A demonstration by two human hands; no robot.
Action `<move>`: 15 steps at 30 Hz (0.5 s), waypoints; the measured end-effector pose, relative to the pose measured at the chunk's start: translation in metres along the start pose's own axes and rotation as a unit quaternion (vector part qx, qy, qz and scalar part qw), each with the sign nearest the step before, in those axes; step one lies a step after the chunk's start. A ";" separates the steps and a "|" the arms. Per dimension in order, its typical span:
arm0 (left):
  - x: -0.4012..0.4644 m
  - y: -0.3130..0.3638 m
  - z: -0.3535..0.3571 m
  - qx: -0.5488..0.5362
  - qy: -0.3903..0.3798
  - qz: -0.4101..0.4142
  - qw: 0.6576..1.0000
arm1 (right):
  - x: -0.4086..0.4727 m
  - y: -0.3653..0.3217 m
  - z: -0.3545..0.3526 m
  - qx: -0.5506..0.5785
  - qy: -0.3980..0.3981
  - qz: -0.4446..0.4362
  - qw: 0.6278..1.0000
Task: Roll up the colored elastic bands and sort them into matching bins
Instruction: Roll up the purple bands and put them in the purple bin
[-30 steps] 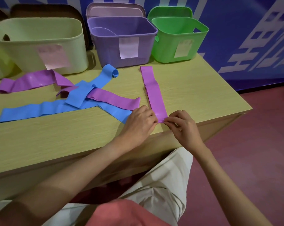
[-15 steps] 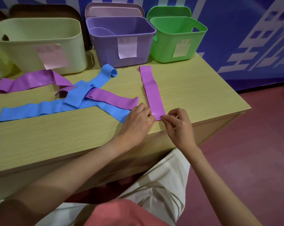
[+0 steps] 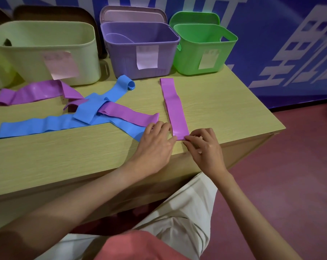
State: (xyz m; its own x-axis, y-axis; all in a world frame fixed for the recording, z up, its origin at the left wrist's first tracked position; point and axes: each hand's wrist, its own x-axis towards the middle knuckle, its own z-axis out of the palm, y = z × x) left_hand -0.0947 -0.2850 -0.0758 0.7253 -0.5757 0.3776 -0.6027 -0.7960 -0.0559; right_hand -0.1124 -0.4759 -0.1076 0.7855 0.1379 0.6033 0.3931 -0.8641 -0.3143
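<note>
Labels: paper slips are seen on the pale bin, purple bin and green bin; no writing can be read.
Purple band: laid flat on the table, its near end pinched by left hand and right hand.
Change: the near end is now held slightly farther from the table edge.

1. The left hand's fingertips are covering the near corner of the blue band.
2. Writing on the bin labels, far beyond the fingers, is blurring out.
</note>
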 end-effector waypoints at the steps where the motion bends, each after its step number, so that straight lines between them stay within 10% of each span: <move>1: 0.000 0.000 -0.001 0.000 -0.005 -0.001 1.000 | 0.001 0.000 0.000 0.006 -0.001 0.001 1.000; 15: 0.001 0.006 -0.007 0.064 -0.070 -0.019 0.995 | 0.017 -0.006 0.014 0.023 0.014 0.086 0.996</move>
State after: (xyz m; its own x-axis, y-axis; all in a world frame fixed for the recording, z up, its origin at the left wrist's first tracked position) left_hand -0.1005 -0.2891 -0.0692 0.7914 -0.5583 0.2492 -0.5334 -0.8297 -0.1648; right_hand -0.0950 -0.4615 -0.1059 0.8294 -0.0249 0.5581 0.2753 -0.8510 -0.4472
